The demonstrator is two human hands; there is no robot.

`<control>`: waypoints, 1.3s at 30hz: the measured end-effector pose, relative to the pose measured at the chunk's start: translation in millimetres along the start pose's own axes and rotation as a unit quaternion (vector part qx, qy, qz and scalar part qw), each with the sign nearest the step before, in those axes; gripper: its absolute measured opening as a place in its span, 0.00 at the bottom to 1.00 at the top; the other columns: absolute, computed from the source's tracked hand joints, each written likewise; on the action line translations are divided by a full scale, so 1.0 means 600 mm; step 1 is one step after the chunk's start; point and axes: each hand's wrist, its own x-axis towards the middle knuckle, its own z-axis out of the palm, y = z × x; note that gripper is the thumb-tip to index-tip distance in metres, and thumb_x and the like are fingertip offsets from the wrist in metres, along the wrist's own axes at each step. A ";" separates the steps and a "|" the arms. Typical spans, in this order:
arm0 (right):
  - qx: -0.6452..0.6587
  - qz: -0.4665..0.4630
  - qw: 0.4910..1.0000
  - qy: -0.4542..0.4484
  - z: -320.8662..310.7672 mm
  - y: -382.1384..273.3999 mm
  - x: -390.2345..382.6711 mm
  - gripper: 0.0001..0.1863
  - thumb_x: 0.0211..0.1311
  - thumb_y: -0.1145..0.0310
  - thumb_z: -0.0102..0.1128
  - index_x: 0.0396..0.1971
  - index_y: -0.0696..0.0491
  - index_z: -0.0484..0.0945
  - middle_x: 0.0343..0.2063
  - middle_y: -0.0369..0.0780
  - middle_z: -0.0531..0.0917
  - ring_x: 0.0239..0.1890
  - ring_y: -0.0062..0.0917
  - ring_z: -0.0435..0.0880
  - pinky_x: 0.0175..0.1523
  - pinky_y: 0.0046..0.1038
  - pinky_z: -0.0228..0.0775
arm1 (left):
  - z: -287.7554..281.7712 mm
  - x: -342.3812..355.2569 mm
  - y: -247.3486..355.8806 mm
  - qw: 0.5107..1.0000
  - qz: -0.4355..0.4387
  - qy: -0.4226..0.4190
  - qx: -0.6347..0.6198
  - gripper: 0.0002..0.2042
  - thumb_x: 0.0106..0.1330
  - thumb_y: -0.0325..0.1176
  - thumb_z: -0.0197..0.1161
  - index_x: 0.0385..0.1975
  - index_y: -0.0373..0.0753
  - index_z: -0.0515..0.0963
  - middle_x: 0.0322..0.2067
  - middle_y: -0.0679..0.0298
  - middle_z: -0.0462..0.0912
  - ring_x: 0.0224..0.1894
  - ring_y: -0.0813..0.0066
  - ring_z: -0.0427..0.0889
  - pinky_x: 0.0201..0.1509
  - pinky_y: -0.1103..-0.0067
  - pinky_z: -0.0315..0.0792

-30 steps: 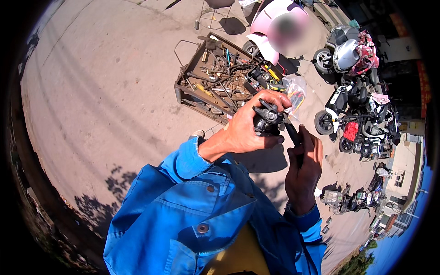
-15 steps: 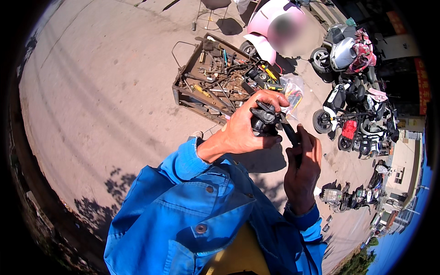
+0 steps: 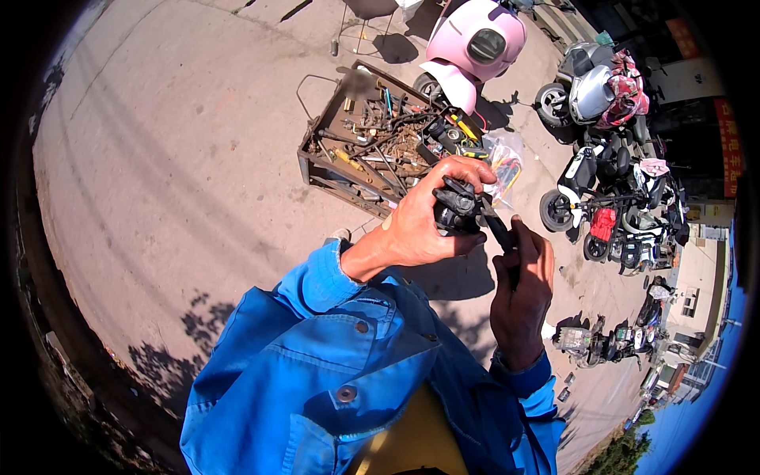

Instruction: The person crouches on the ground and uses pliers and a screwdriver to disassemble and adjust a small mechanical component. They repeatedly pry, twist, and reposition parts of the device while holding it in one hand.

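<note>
My left hand [image 3: 416,226] is closed around a small black part [image 3: 456,207] with ridged, knob-like shapes on its face; I cannot make out its kind. Thumb below and fingers above, it grips the part from the left. My right hand [image 3: 522,305] pinches a slim dark tool [image 3: 499,229] with a flat, blade-like end. The tool's tip meets the right side of the black part. Shade on the right hand hides most of the tool's handle. Both hands are close together in front of my blue jacket.
Beyond my hands a rusty metal tool tray [image 3: 303,158] holds several wrenches, screwdrivers and loose bits. A clear plastic bag [image 3: 507,154] lies beside it. A pink scooter [image 3: 451,39] stands behind, and several parked scooters [image 3: 590,91] line the right on concrete ground [image 3: 182,142].
Hardly anything differs. Both hands keep their grip, and the tool's tip stays against the black part with at most a slight shift.
</note>
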 end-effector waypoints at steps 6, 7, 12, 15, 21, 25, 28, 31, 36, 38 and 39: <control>0.001 0.003 1.000 -0.001 0.003 -0.001 0.005 0.35 0.57 0.87 0.61 0.67 0.53 0.72 0.51 0.47 0.78 0.52 0.42 0.80 0.55 0.39 0.75 | -0.004 0.005 0.000 1.000 0.011 0.004 0.010 0.29 0.48 0.22 0.78 0.49 0.40 0.71 0.56 0.55 0.76 0.64 0.57 0.74 0.69 0.60 0.68; 0.000 0.002 1.000 -0.001 0.003 -0.002 0.007 0.35 0.57 0.87 0.62 0.67 0.53 0.73 0.51 0.48 0.78 0.52 0.42 0.80 0.56 0.39 0.75 | -0.005 0.005 -0.001 1.000 0.013 0.006 0.011 0.29 0.48 0.22 0.78 0.49 0.40 0.71 0.56 0.55 0.76 0.65 0.57 0.73 0.69 0.60 0.68; -0.012 -0.002 1.000 0.001 0.005 0.000 0.013 0.34 0.58 0.86 0.62 0.67 0.54 0.73 0.50 0.48 0.78 0.52 0.43 0.80 0.55 0.40 0.75 | -0.008 0.005 -0.006 1.000 0.008 0.009 0.014 0.29 0.48 0.22 0.79 0.49 0.40 0.71 0.56 0.55 0.76 0.64 0.57 0.74 0.69 0.60 0.68; -0.020 -0.008 1.000 -0.001 0.006 0.001 0.017 0.33 0.60 0.85 0.62 0.67 0.54 0.72 0.50 0.48 0.79 0.52 0.43 0.80 0.55 0.40 0.75 | -0.009 0.006 -0.009 1.000 0.001 0.011 0.006 0.29 0.48 0.23 0.79 0.50 0.40 0.70 0.56 0.55 0.76 0.64 0.57 0.74 0.69 0.60 0.68; -0.014 0.000 1.000 -0.010 0.006 0.005 0.023 0.32 0.60 0.84 0.62 0.67 0.55 0.72 0.50 0.48 0.79 0.51 0.43 0.80 0.54 0.41 0.74 | -0.008 0.011 -0.019 1.000 0.004 0.009 0.005 0.29 0.48 0.22 0.78 0.50 0.40 0.70 0.56 0.56 0.76 0.64 0.58 0.74 0.69 0.61 0.69; -0.023 -0.005 1.000 -0.009 0.007 0.009 0.026 0.33 0.59 0.85 0.62 0.67 0.55 0.72 0.49 0.48 0.79 0.50 0.43 0.80 0.54 0.41 0.75 | -0.006 0.013 -0.030 1.000 0.002 0.012 -0.007 0.29 0.48 0.21 0.78 0.50 0.40 0.70 0.56 0.56 0.75 0.65 0.58 0.73 0.69 0.61 0.69; -0.025 -0.019 0.999 -0.006 0.006 0.011 0.028 0.34 0.58 0.85 0.63 0.67 0.55 0.72 0.48 0.48 0.79 0.49 0.42 0.80 0.53 0.42 0.74 | -0.006 0.014 -0.036 1.000 0.004 0.015 -0.006 0.29 0.48 0.21 0.77 0.49 0.40 0.70 0.56 0.55 0.76 0.65 0.58 0.74 0.69 0.61 0.68; -0.028 -0.028 0.999 -0.009 0.006 0.013 0.031 0.35 0.57 0.86 0.63 0.67 0.55 0.71 0.48 0.48 0.79 0.48 0.42 0.80 0.53 0.42 0.74 | -0.010 0.017 -0.039 1.000 0.021 0.018 0.014 0.29 0.48 0.21 0.77 0.49 0.40 0.70 0.56 0.55 0.76 0.64 0.58 0.74 0.69 0.60 0.68; -0.037 -0.035 0.999 -0.013 0.008 0.016 0.032 0.36 0.56 0.86 0.64 0.68 0.55 0.71 0.48 0.48 0.79 0.48 0.42 0.81 0.53 0.42 0.74 | -0.010 0.015 -0.043 0.999 -0.002 0.028 -0.018 0.28 0.49 0.23 0.77 0.49 0.40 0.69 0.56 0.54 0.76 0.63 0.59 0.75 0.69 0.60 0.68; -0.038 -0.033 0.999 -0.015 0.008 0.014 0.033 0.37 0.55 0.86 0.64 0.68 0.54 0.71 0.48 0.47 0.79 0.49 0.42 0.81 0.53 0.42 0.74 | -0.012 0.014 -0.047 0.999 -0.007 0.030 -0.027 0.28 0.50 0.24 0.78 0.50 0.40 0.69 0.57 0.54 0.76 0.62 0.60 0.75 0.69 0.61 0.68; -0.040 -0.033 0.999 -0.017 0.008 0.014 0.033 0.37 0.55 0.86 0.64 0.68 0.54 0.71 0.49 0.47 0.79 0.49 0.42 0.80 0.53 0.42 0.74 | -0.013 0.013 -0.050 0.999 -0.006 0.031 -0.029 0.29 0.50 0.25 0.78 0.50 0.40 0.69 0.57 0.54 0.76 0.62 0.61 0.75 0.69 0.61 0.68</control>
